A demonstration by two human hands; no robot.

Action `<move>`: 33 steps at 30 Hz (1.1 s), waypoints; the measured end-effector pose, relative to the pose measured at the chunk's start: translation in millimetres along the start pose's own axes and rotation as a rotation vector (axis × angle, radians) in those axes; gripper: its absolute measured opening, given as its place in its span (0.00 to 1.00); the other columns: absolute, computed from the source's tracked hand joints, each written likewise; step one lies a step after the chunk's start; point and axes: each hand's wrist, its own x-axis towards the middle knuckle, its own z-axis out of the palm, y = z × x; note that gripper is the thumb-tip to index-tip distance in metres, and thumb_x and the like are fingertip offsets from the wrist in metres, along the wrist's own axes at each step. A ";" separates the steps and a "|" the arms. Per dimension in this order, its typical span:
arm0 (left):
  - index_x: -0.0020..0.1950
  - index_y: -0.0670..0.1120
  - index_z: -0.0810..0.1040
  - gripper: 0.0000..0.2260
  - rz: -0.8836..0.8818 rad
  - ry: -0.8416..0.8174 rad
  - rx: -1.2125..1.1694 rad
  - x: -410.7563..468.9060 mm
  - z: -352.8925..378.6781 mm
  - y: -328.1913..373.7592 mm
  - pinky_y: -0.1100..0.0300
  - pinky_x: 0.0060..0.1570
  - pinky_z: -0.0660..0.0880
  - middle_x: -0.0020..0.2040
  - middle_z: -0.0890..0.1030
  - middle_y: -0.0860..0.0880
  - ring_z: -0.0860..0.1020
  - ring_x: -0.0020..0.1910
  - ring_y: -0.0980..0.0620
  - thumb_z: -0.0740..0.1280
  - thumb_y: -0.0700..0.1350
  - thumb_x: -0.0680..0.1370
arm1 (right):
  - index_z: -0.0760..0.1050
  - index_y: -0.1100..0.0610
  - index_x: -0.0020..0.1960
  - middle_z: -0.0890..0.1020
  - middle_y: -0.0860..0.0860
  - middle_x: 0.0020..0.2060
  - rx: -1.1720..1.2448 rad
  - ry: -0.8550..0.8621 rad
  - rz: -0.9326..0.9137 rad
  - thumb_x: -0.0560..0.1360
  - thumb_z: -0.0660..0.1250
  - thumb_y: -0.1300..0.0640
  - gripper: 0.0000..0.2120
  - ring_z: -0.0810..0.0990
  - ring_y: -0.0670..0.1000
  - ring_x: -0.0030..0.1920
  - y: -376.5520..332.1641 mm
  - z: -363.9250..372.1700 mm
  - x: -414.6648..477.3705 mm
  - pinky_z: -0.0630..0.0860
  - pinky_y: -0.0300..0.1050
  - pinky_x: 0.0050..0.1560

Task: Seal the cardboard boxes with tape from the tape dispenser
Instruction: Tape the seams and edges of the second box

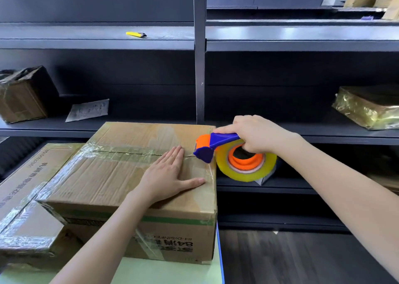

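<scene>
The large brown cardboard box (pixel 103 175) sits on the pale green table (pixel 172 270) at the near left of the scene, its right edge level with the table's right edge. A glossy strip of clear tape (pixel 121 152) runs along its top seam.

The left hand (pixel 166 178) lies flat on the lid near the right end of the seam, fingers (pixel 177 156) straight and slightly spread, pressing down. The right hand (pixel 259 132) is clamped on the blue and orange plastic tape dispenser (pixel 222 139), fingers curled down into the orange core and thumb along the blue arm. The dispenser's nose touches the box's top right edge, and the yellowish roll of clear tape (pixel 226 167) hangs just past the corner.

The box looks stiff, but its flaps would likely give under a hard push, so a flat palm beside the seam seems the right hold. Its taped patches look slick, the bare cardboard grippier. The dispenser seems light and rigid, best held by the core and arm as here. The film is thin, sticky and prone to creasing, so it probably needs steady tension.
</scene>
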 end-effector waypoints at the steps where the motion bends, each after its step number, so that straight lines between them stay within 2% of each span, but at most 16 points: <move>1: 0.77 0.47 0.39 0.56 -0.001 -0.005 0.002 0.2 0.0 -0.3 0.65 0.66 0.37 0.77 0.41 0.52 0.41 0.75 0.58 0.36 0.79 0.56 | 0.54 0.37 0.74 0.72 0.50 0.51 0.017 -0.014 0.026 0.75 0.62 0.62 0.35 0.69 0.49 0.46 9.7 4.0 -7.7 0.65 0.41 0.45; 7: 0.76 0.45 0.37 0.58 0.001 -0.055 0.031 4.0 -3.9 4.1 0.63 0.67 0.36 0.77 0.39 0.50 0.40 0.75 0.56 0.35 0.80 0.55 | 0.50 0.36 0.74 0.72 0.50 0.52 -0.114 -0.030 0.103 0.76 0.61 0.61 0.36 0.73 0.50 0.50 35.0 25.8 -36.4 0.69 0.41 0.49; 9: 0.77 0.45 0.38 0.55 0.022 -0.053 0.043 7.0 -8.1 9.5 0.63 0.67 0.36 0.77 0.40 0.49 0.39 0.75 0.56 0.37 0.79 0.59 | 0.48 0.37 0.75 0.72 0.51 0.54 -0.145 -0.012 0.090 0.77 0.62 0.60 0.36 0.73 0.50 0.51 32.1 29.0 -33.6 0.69 0.41 0.48; 12: 0.77 0.45 0.40 0.47 0.131 -0.045 -0.021 13.9 -9.0 34.8 0.65 0.67 0.35 0.77 0.40 0.50 0.37 0.71 0.61 0.45 0.75 0.69 | 0.48 0.38 0.75 0.72 0.52 0.55 -0.141 -0.006 0.100 0.77 0.62 0.59 0.35 0.72 0.50 0.51 34.9 32.0 -35.4 0.70 0.43 0.50; 14: 0.77 0.44 0.41 0.45 0.154 -0.038 -0.035 18.4 -2.4 49.5 0.62 0.71 0.36 0.77 0.41 0.50 0.38 0.74 0.60 0.49 0.73 0.72 | 0.47 0.38 0.75 0.72 0.52 0.55 -0.138 -0.009 0.107 0.77 0.61 0.59 0.35 0.71 0.50 0.52 35.2 35.4 -36.7 0.70 0.43 0.51; 16: 0.77 0.44 0.40 0.47 0.145 0.012 0.040 22.1 6.8 54.1 0.60 0.73 0.37 0.77 0.41 0.50 0.39 0.75 0.57 0.46 0.75 0.69 | 0.46 0.38 0.75 0.72 0.52 0.56 -0.141 -0.008 0.112 0.77 0.62 0.58 0.36 0.71 0.50 0.52 35.6 37.2 -37.5 0.69 0.43 0.51; 19: 0.77 0.45 0.40 0.49 0.147 0.059 0.073 24.7 14.1 49.8 0.61 0.72 0.36 0.78 0.41 0.49 0.39 0.75 0.57 0.38 0.69 0.61 | 0.46 0.37 0.75 0.71 0.52 0.57 -0.106 0.007 0.122 0.78 0.62 0.57 0.36 0.68 0.48 0.49 40.0 33.2 -41.3 0.65 0.40 0.47; 21: 0.77 0.45 0.40 0.48 0.156 0.055 0.066 24.9 14.5 47.2 0.61 0.72 0.36 0.78 0.41 0.50 0.39 0.75 0.57 0.37 0.67 0.61 | 0.45 0.38 0.75 0.70 0.51 0.59 -0.120 0.009 0.114 0.78 0.62 0.55 0.35 0.66 0.47 0.49 40.8 30.5 -45.3 0.62 0.39 0.47; 27: 0.77 0.46 0.40 0.46 0.164 0.070 0.070 25.3 14.5 44.4 0.61 0.73 0.37 0.78 0.42 0.50 0.40 0.75 0.56 0.35 0.66 0.62 | 0.43 0.38 0.75 0.69 0.51 0.63 -0.132 -0.026 0.096 0.78 0.63 0.52 0.36 0.68 0.48 0.58 44.0 34.1 -51.5 0.61 0.38 0.48; 33: 0.77 0.45 0.40 0.46 0.163 0.069 0.043 25.0 14.1 44.5 0.62 0.72 0.36 0.77 0.42 0.50 0.39 0.75 0.57 0.36 0.65 0.62 | 0.43 0.38 0.75 0.68 0.50 0.62 -0.099 -0.069 0.102 0.78 0.63 0.51 0.36 0.63 0.45 0.51 48.1 34.5 -53.4 0.60 0.37 0.48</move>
